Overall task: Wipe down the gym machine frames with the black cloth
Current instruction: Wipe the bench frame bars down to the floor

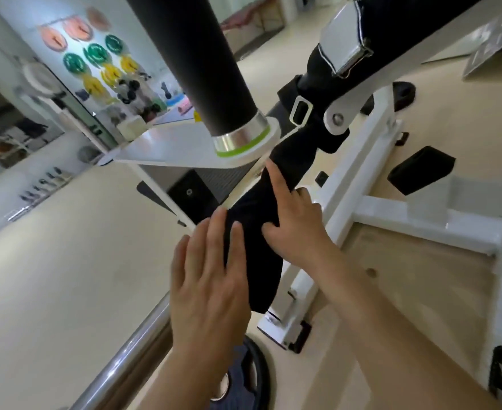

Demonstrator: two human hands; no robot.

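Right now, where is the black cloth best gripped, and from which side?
Probably its bunched middle, from the right, where the right hand pinches it: there the black cloth lies along the slanted white frame, while its lower end hangs loose.

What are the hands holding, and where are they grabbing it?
The right hand grips the black cloth around its middle; the left hand only presses flat on it lower down.

hands 2: left hand (208,279), right hand (298,223) | black cloth (263,279) 1 | black roller pad (202,63) 1 | green wall plates (96,53) 3 | pink wall plates (78,28) 3 | floor weight plate (251,369) 1
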